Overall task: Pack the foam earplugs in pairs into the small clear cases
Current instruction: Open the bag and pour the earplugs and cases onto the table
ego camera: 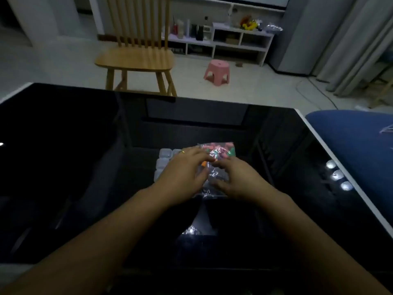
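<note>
**Both hands on a bag of earplugs at a dark glass table**

Dim light fills a room with pale floor tiles; a glossy black table [85, 135] with a white rim takes up the lower part of the view, reflecting small ceiling lights near its right edge; beyond it stand a wooden chair [136, 54], a pink stool [217, 71] and a low white shelf unit [234, 41] carrying bottles and something yellow, too blurred to name; a blue cushion [357, 141] lies off the table's right side.

No brand, label or writing can be read anywhere; a faint dark mark on the bag's near edge is too blurred to make out.

A clear plastic bag [214, 167] lies on the table at its middle, crinkled and shiny; its far end holds foam earplugs [221, 151] in pink, green and orange, bunched together. Just left of the bag, small clear cases [164, 155] sit in a tight cluster, partly hidden under the left hand; whether they hold anything cannot be told.

The left hand [182, 173], a ring on one finger, reaches over the cases with its fingers curled onto the bag; the right hand [236, 179] meets it from the other side, fingers bent and pinching the plastic; the fingertips of both come close together over the bag's middle.
</note>
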